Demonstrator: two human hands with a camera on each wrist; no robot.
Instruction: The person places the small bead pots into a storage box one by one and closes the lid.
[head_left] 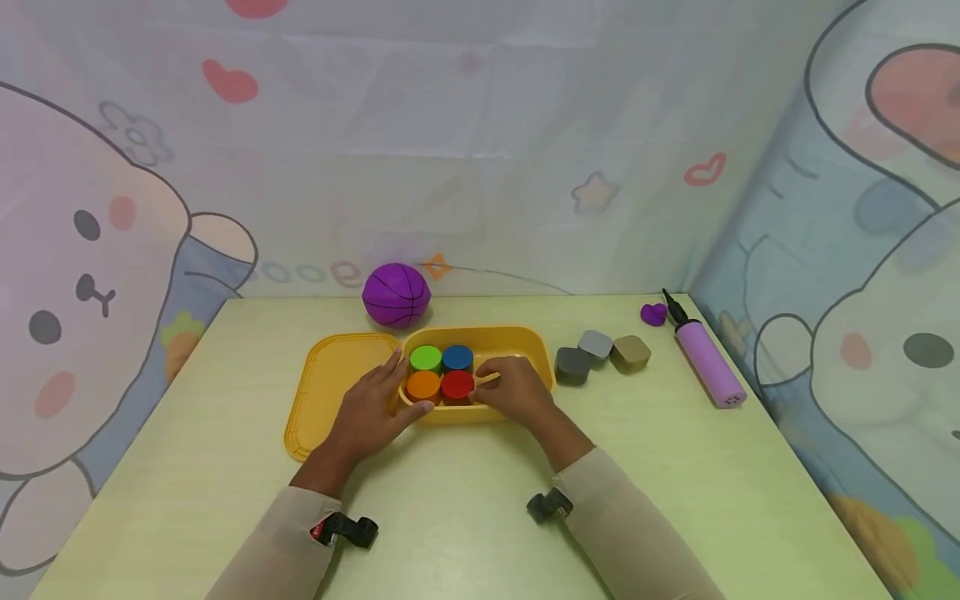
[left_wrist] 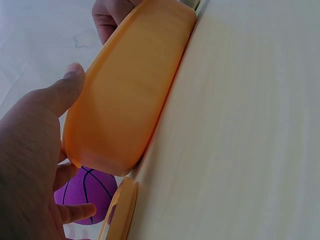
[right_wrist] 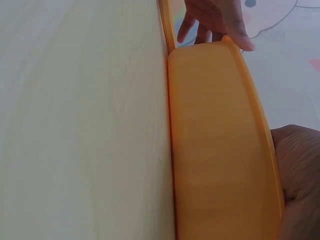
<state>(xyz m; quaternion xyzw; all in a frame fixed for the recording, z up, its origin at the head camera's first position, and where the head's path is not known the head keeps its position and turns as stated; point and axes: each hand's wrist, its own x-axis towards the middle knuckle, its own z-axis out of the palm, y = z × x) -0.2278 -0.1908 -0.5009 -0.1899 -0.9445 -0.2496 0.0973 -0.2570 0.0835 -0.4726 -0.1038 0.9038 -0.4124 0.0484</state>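
Observation:
A yellow box (head_left: 517, 335) on the table holds green (head_left: 426, 358), blue (head_left: 457, 358), orange (head_left: 423, 387) and red (head_left: 456, 387) round pieces, grouped at its left end. My left hand (head_left: 372, 410) rests against that end, its thumb along the front rim and its fingers extended and spread. Inside the box, my right hand (head_left: 514, 388) has thumb and fingers curled at the right side of the red piece, and appears to pinch it. The box wall (right_wrist: 215, 130) hides these fingertips in the right wrist view.
The yellow lid (head_left: 333, 387) lies left of the box, a purple ball (head_left: 396, 295) behind. Dark grey (head_left: 572, 366), light grey (head_left: 596, 347) and tan (head_left: 631, 354) blocks stand at the right. Farther right are a purple heart-shaped piece (head_left: 654, 314) and a purple hand pump (head_left: 708, 362).

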